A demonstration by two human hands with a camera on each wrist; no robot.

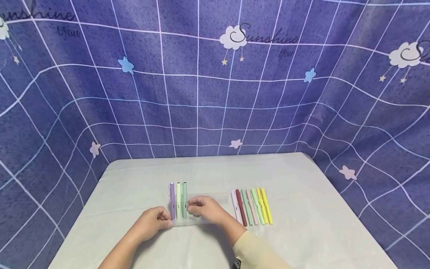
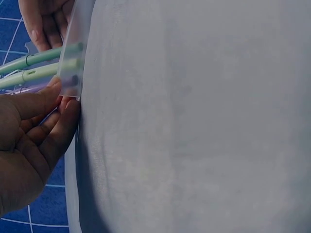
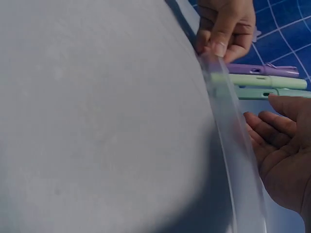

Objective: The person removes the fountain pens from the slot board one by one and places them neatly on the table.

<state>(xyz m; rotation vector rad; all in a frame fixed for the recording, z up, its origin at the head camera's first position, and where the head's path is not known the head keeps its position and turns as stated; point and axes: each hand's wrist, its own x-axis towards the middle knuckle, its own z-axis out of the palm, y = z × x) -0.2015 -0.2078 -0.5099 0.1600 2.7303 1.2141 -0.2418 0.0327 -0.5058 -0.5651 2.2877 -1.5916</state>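
A clear plastic pen holder (image 1: 198, 221) lies across the middle of the table, with a front strip (image 3: 243, 179). Side by side at its left end are a purple pen (image 1: 173, 201), a pale green pen (image 1: 178, 201) and a teal pen (image 1: 184, 198); their lower ends sit behind the strip. My left hand (image 1: 152, 223) pinches the holder's front left corner between thumb and fingers. Just right of the teal pen is my right hand (image 1: 208, 210), its fingers loosely bent and holding nothing. Its thumb is close to that pen; whether they touch, I cannot tell.
Right of the holder, several pens lie in a row: a lilac pen (image 1: 236, 206), a dark red pen (image 1: 241, 207), green and pinkish ones, and yellow pens (image 1: 267, 206) at the end. A grey-white cloth (image 1: 141, 175) covers the table. Blue patterned fabric (image 1: 215, 89) hangs around it.
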